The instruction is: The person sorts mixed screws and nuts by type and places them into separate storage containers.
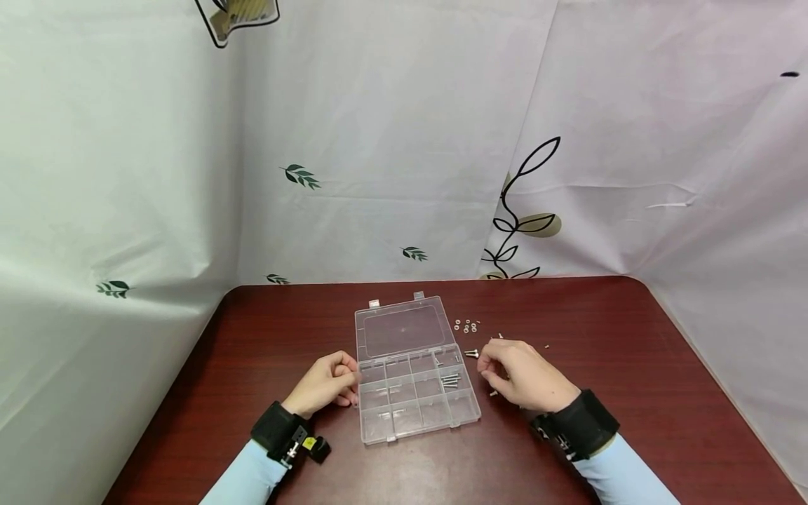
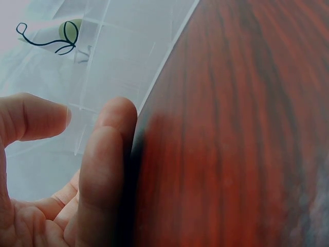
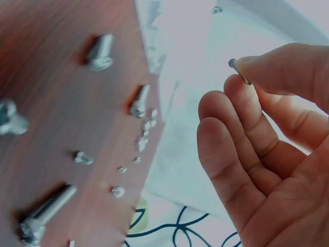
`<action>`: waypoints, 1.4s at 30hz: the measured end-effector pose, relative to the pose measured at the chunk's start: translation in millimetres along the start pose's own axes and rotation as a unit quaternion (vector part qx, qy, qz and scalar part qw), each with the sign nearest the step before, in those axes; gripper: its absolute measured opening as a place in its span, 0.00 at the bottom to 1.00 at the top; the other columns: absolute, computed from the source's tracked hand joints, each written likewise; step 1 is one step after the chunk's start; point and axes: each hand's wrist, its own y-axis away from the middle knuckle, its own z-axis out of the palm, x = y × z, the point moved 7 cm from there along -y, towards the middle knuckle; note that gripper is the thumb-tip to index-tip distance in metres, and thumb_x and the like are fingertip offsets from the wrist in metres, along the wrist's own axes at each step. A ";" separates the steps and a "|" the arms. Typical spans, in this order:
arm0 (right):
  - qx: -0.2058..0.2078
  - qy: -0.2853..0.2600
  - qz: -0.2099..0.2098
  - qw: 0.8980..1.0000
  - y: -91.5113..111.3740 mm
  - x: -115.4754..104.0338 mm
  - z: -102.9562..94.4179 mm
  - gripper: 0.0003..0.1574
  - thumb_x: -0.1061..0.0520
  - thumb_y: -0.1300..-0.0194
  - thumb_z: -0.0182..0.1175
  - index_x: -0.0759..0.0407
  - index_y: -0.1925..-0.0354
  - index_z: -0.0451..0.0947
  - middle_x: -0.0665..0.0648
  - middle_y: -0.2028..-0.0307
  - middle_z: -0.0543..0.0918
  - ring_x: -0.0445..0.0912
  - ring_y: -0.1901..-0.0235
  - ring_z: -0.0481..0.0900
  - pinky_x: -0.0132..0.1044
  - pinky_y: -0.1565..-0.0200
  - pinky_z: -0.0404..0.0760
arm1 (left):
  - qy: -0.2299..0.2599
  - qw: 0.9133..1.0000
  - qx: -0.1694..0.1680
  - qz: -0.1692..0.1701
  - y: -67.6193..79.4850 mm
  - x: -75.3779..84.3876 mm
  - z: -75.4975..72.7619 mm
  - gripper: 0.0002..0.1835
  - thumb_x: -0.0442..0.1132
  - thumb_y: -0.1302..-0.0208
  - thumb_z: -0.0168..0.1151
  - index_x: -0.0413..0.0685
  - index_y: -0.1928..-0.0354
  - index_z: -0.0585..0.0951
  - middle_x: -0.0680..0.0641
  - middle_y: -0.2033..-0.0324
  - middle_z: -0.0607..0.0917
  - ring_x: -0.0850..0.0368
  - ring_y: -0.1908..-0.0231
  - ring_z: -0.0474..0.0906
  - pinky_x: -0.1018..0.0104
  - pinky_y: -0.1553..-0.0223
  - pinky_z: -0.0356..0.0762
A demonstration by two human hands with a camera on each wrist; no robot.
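My right hand [image 1: 522, 373] is raised to the right of a clear plastic compartment box [image 1: 405, 419]. Between its thumb and a fingertip it pinches a small screw [image 3: 239, 72], plain in the right wrist view. At the box's left side rests my left hand [image 1: 323, 386], fingers loosely bent. A gap shows between its thumb [image 2: 41, 119] and fingers, and they hold nothing; the fingertips are at the box's edge, though contact is hard to tell. The box's lid [image 1: 404, 330] lies folded back. Several screws [image 1: 451, 380] lie in a right-hand compartment.
Small nuts or washers [image 1: 466, 326] sit on the dark red table [image 1: 606, 330], right of the lid. Loose bolts [image 1: 471, 353] lie between box and right hand; the right wrist view shows a long bolt [image 3: 49, 213] and smaller pieces. A patterned white curtain [image 1: 391, 140] hangs behind the table.
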 end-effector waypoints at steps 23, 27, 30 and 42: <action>0.037 0.021 0.065 0.997 1.2 6.0 -33.9 0.29 0.42 0.28 0.54 0.54 0.36 0.73 0.49 0.41 0.75 0.41 0.40 0.72 0.42 0.39 0.72 | -0.004 1.000 -0.003 -0.001 -3.9 -2.6 2.0 0.16 0.40 0.34 0.62 0.35 0.52 0.72 0.41 0.74 0.81 0.47 0.74 0.84 0.61 0.73 0.83; 0.048 0.032 0.100 0.993 8.2 26.3 -49.5 0.23 0.45 0.25 0.50 0.53 0.41 0.77 0.47 0.46 0.78 0.39 0.45 0.75 0.40 0.43 0.73 | -0.007 1.000 -0.001 0.001 -3.6 -3.8 0.9 0.16 0.40 0.34 0.62 0.35 0.53 0.72 0.41 0.75 0.82 0.47 0.74 0.84 0.61 0.73 0.83; 0.051 0.042 0.112 0.991 12.6 37.2 -56.7 0.20 0.46 0.24 0.48 0.51 0.45 0.79 0.45 0.51 0.80 0.37 0.52 0.76 0.38 0.50 0.75 | -0.007 1.000 0.003 0.000 -2.6 -4.9 -1.4 0.16 0.40 0.34 0.63 0.36 0.54 0.73 0.41 0.75 0.82 0.47 0.75 0.84 0.61 0.73 0.83; 0.008 0.113 0.117 0.987 26.4 67.1 -51.5 0.07 0.62 0.42 0.64 0.52 0.65 0.84 0.43 0.67 0.81 0.39 0.68 0.77 0.41 0.63 0.78 | -0.003 1.000 0.001 0.002 -4.3 -6.3 -1.5 0.14 0.39 0.34 0.62 0.35 0.55 0.72 0.42 0.76 0.82 0.48 0.75 0.84 0.61 0.74 0.83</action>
